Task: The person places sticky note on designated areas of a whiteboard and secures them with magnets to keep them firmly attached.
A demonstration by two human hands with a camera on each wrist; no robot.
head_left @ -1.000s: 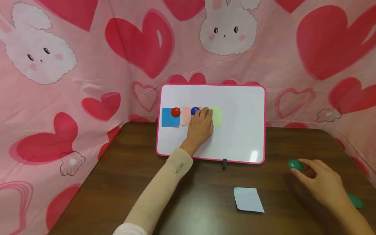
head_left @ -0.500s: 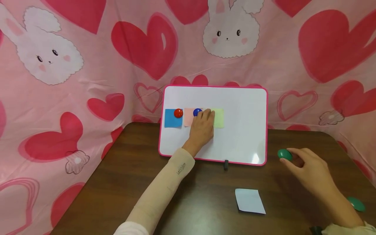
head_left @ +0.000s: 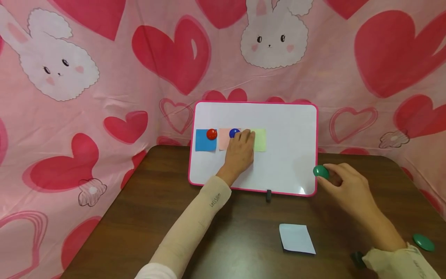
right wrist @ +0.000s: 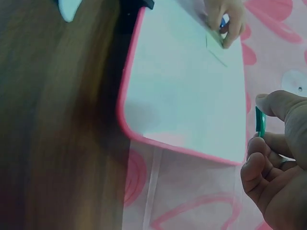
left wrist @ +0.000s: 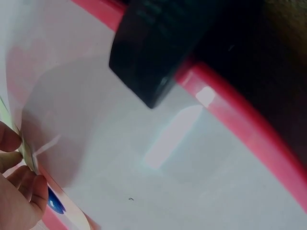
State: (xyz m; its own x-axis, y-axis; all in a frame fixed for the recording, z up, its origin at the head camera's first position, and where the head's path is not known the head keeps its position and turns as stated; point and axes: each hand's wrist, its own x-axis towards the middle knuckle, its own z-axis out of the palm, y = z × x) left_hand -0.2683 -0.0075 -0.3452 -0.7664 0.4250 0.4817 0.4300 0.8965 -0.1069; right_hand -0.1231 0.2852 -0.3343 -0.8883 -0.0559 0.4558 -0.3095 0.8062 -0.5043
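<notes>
The whiteboard is smooth and glossy, with a shiny pink plastic frame. The table is dark wood with a faint sheen. The magnet looks like glossy green plastic; the notes are matt paper, the backdrop printed cloth.

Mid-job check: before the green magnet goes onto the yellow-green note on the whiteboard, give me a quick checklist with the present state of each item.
1. Green magnet held by the right hand: ok, pinched between thumb and fingers.
2. Yellow-green note kept on the whiteboard: ok, the left hand holds its left edge.
3. Free spot on the note for the magnet: ok, its right part is uncovered.
4. Magnet at the note: not ok, it is at the board's right edge, apart from the note.
5. Other notes pinned: ok, red magnet on the blue note, blue magnet on the pink note.
6. Board steady on its stand: cannot tell.
</notes>
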